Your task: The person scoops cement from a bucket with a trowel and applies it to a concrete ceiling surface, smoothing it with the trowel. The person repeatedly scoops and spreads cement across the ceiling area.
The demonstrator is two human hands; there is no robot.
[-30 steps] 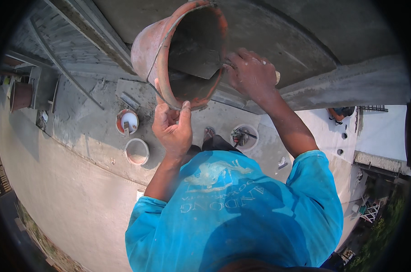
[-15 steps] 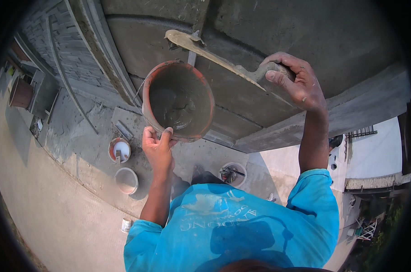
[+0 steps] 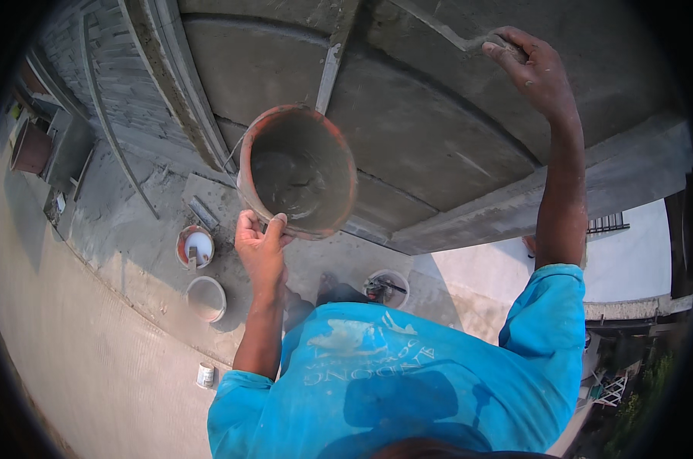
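- The left hand [image 3: 261, 249] is closed on the near rim of an orange-brown bucket [image 3: 298, 170], fingers hooked over the edge, holding it up tilted so its mouth faces the camera; wet grey mortar [image 3: 289, 187] lies inside.
- The right hand [image 3: 534, 67] is raised far to the upper right, fingers curled round the handle of a plastering trowel [image 3: 446, 32], whose blade lies flat against the grey plastered surface [image 3: 431, 130].
- A pale joint strip [image 3: 329, 73] runs across that surface just above the bucket.
- Below on the ground, left of the left forearm, stands a small orange tub with white contents [image 3: 196, 246], and nearer, a pale empty-looking bucket [image 3: 205, 298].
- A small white can with a dark label band [image 3: 205, 375] stands near the left elbow; its print is too small to tell.
- Another pale bucket with tools in it [image 3: 385, 287] stands between the arms.
- The person wears a bright blue shirt [image 3: 408, 382] with pale lettering.
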